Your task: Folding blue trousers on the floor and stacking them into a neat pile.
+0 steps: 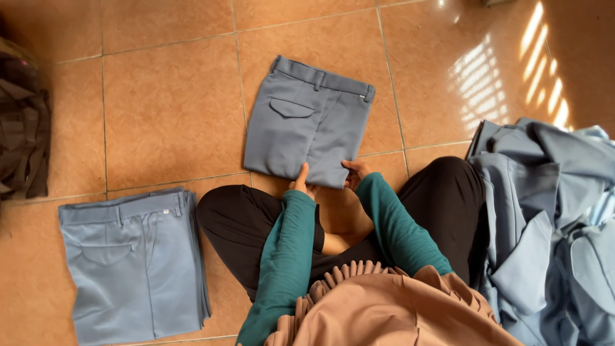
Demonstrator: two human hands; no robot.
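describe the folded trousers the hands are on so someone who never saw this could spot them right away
On the orange tiled floor, just ahead of the seated person's knees, lie the folded grey-blue trousers, both hands at their near edge: left hand, right hand. Unlike the stack of folded trousers to the left and the unfolded heap to the right, it is a single pair lying alone.
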